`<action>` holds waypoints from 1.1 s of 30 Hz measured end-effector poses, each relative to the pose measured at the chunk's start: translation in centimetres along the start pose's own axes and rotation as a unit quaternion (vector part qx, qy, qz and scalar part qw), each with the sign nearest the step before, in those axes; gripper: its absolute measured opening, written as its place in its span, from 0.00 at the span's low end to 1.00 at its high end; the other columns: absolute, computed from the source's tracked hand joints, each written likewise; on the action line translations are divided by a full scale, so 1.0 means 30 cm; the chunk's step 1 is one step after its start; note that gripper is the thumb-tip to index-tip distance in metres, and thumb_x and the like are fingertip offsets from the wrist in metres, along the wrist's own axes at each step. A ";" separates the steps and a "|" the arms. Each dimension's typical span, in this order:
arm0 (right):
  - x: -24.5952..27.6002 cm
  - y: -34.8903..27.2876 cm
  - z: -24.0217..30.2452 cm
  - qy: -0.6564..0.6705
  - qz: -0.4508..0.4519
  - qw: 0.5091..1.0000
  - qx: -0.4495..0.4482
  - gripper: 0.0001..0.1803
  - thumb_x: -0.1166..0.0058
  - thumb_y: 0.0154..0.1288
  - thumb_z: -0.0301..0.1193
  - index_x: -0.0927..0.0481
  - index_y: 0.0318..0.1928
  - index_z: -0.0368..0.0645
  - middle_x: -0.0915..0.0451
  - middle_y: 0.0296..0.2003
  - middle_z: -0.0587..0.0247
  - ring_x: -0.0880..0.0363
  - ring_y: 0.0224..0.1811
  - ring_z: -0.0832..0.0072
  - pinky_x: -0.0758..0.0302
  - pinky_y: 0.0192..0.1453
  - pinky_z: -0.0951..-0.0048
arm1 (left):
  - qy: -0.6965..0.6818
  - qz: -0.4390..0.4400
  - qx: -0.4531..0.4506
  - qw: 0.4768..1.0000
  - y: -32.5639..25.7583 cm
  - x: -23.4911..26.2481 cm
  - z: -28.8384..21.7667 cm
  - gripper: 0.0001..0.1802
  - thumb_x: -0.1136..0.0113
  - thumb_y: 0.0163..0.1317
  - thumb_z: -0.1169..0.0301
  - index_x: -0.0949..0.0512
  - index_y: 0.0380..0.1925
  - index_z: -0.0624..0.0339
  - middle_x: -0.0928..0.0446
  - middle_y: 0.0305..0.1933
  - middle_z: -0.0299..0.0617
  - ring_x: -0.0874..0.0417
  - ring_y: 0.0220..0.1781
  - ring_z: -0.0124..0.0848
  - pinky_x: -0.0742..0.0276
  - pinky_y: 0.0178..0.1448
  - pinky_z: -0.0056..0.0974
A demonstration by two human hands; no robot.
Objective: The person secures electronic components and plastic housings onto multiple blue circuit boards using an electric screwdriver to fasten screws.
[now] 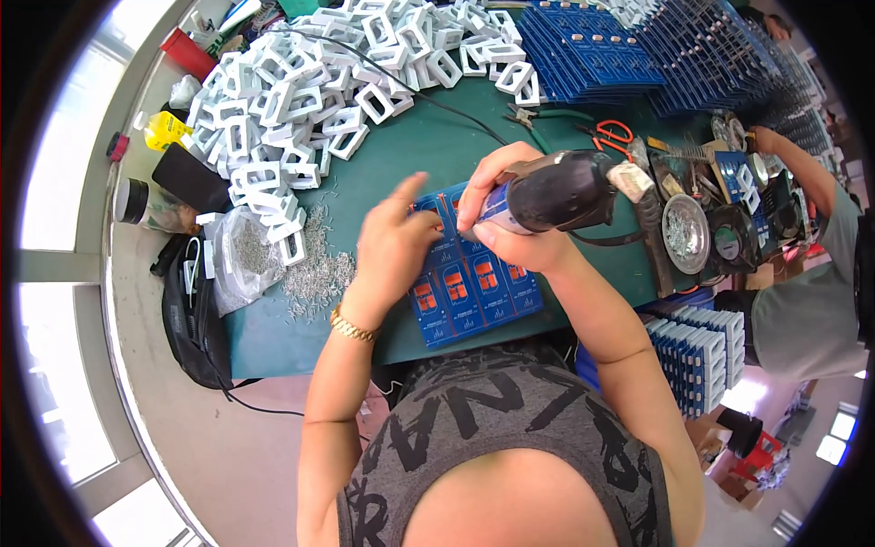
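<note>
A blue circuit board panel [469,305] with orange patches and white print lies on the green table in front of me. My right hand [510,205] is wrapped round a black electric screwdriver [561,193], which stands tilted over the panel; its tip is hidden behind the hand. On the panel's left side rests my left hand [394,232], index finger stretched away and the other fingers partly bent, with nothing visible in it. Loose small metal screws [319,273] are strewn left of that hand. Beyond both hands spreads a large heap of white plastic frames [355,68].
Stacks of blue boards [592,59] stand at the back right, near pliers [547,118] and orange-handled scissors [612,135]. A metal dish [685,234] sits right. At left are a bag of screws [244,255] and a yellow bottle [164,130]. Another person's arm [802,164] reaches in from the right.
</note>
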State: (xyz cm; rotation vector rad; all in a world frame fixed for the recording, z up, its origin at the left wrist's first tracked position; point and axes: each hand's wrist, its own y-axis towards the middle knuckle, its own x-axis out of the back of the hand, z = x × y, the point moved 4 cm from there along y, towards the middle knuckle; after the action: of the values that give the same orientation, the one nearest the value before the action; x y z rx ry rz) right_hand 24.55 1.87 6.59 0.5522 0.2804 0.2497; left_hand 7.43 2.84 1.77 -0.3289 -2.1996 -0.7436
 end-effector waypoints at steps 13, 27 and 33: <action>-0.073 0.075 -0.055 -0.056 0.097 0.987 -0.112 0.25 0.34 0.41 0.25 0.25 0.44 0.37 0.20 0.29 0.57 0.21 0.27 0.66 0.25 0.34 0.69 | 0.094 0.073 0.164 0.979 -0.136 0.129 0.167 0.04 0.38 0.55 0.77 0.24 0.29 0.61 0.28 0.31 0.48 0.24 0.37 0.49 0.28 0.40 0.48; 0.059 0.080 -0.072 0.146 0.011 0.988 -0.051 0.26 0.35 0.49 0.28 0.30 0.49 0.36 0.21 0.27 0.57 0.19 0.30 0.71 0.22 0.35 0.71 | -0.051 -0.099 0.145 0.983 -0.114 0.114 0.110 0.04 0.36 0.54 0.80 0.21 0.30 0.63 0.21 0.31 0.46 0.19 0.34 0.44 0.24 0.38 0.42; 0.104 0.041 -0.005 0.175 -0.017 0.983 0.053 0.25 0.39 0.50 0.23 0.31 0.50 0.35 0.21 0.28 0.54 0.18 0.31 0.68 0.20 0.38 0.69 | 0.074 0.007 0.174 0.982 -0.080 0.106 0.139 0.07 0.35 0.52 0.78 0.21 0.32 0.64 0.24 0.36 0.46 0.21 0.39 0.44 0.25 0.44 0.42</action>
State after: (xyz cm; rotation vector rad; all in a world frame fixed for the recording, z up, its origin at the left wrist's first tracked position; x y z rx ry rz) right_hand 27.23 3.91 6.54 0.6073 0.6469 0.2989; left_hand 1.75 3.45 0.98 -0.1063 -2.1324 -0.3519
